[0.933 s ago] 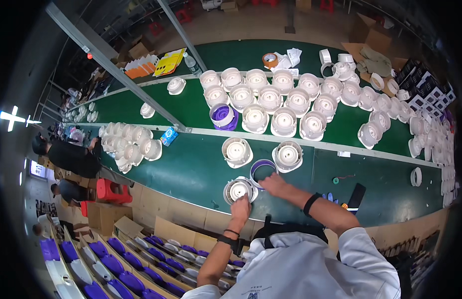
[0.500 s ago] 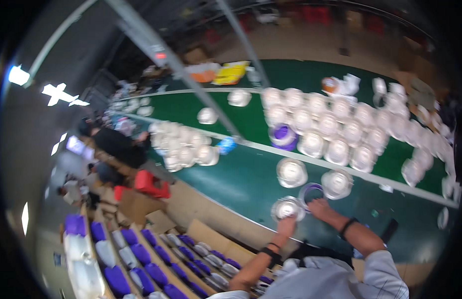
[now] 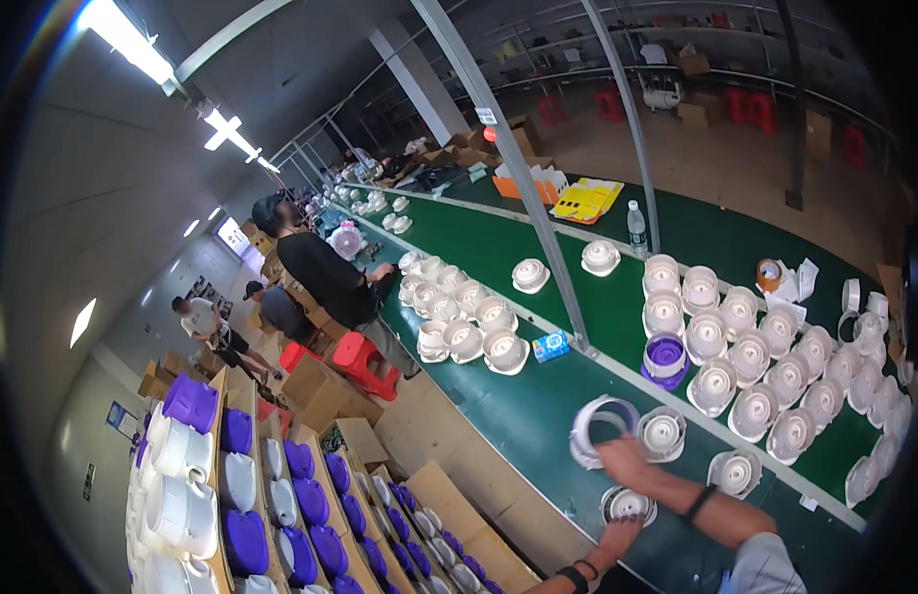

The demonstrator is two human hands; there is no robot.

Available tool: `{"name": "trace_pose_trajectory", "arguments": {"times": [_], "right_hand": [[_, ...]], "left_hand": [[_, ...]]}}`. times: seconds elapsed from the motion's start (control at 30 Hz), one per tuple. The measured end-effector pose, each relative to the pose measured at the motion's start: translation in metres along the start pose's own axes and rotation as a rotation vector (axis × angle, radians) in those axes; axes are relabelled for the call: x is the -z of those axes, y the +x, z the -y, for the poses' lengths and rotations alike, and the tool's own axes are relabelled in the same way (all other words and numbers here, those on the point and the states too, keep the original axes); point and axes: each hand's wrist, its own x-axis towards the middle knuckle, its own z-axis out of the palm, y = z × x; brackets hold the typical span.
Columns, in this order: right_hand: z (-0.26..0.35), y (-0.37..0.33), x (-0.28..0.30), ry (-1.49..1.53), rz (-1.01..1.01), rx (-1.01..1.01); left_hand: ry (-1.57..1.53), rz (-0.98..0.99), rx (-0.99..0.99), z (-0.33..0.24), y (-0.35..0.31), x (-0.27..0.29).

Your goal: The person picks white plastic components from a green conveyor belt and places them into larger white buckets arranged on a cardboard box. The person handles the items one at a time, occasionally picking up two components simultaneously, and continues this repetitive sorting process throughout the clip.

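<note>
My right hand [image 3: 625, 463] grips a white and purple plastic ring [image 3: 581, 434] by its near right side, holding it tilted over the green bench. Just nearer to me, my left hand [image 3: 620, 535] has its fingers on a round white plastic base [image 3: 625, 503] close to the bench's front edge. Two similar parts rest by my right hand: one white base [image 3: 662, 434] right beside the ring, another white base [image 3: 734, 473] farther right. Part of the ring's rim is hidden behind my right fingers.
Rows of white bases [image 3: 751, 354] and one purple part [image 3: 665, 358] stand on the belt [image 3: 617, 342]. A metal post [image 3: 523, 178] rises by a blue box [image 3: 551, 346]. Cartons of purple and white housings [image 3: 246, 543] lie left. A co-worker [image 3: 325, 267] stands farther along the bench.
My view has swung, shifting the bench scene rightward. The ring, low beside the left-hand base before, is now lifted away to the left and tilted in my right hand. My left hand stays at its base.
</note>
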Motion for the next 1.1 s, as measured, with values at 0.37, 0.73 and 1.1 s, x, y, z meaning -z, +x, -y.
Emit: {"name": "trace_pose_trajectory", "arguments": {"times": [0.37, 0.73, 1.1], "right_hand": [[0.011, 0.130, -0.150, -0.343, -0.173, 0.173], [0.001, -0.082, 0.038, 0.452, -0.325, -0.273], [-0.006, -0.329, 0.049, 0.416, -0.479, -0.935]], "left_hand": [[0.193, -0.022, -0.020, -0.002, 0.003, -0.017], [0.111, 0.067, 0.067, -0.012, 0.004, 0.022], [0.098, 0.057, 0.049, -0.014, 0.010, 0.024]]}}
